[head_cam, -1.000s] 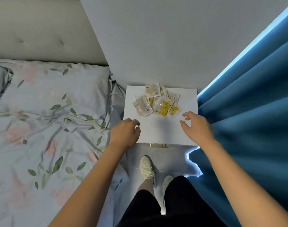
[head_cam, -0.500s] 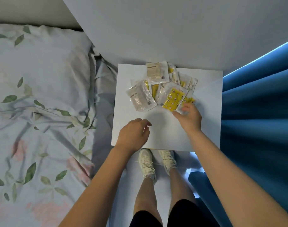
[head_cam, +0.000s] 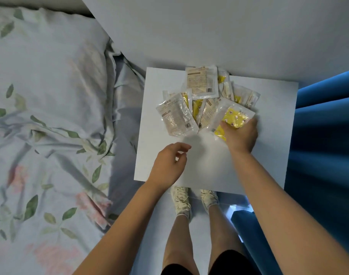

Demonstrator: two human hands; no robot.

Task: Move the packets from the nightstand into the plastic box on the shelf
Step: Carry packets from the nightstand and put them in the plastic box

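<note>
Several clear packets, some with yellow contents, lie fanned in a pile [head_cam: 201, 84] at the back of the white nightstand [head_cam: 269, 159]. My right hand [head_cam: 241, 135] is on the nearest yellow packet [head_cam: 236, 117], thumb and fingers curled round its near end. A clear packet with a brown label [head_cam: 175, 116] lies at the left of the pile. My left hand [head_cam: 167, 165] hovers over the nightstand's front left part, fingers loosely curled and holding nothing. No plastic box or shelf is in view.
A bed with leaf-patterned bedding [head_cam: 50, 116] lies directly left of the nightstand. A blue curtain [head_cam: 324, 155] hangs along its right side. A pale wall [head_cam: 209, 36] backs it. My feet in white shoes [head_cam: 181, 201] stand at its front edge.
I have stepped closer and look more steeply down. My right hand reached forward from the nightstand's right front to the yellow packet and closed on it. My left hand stayed over the front left.
</note>
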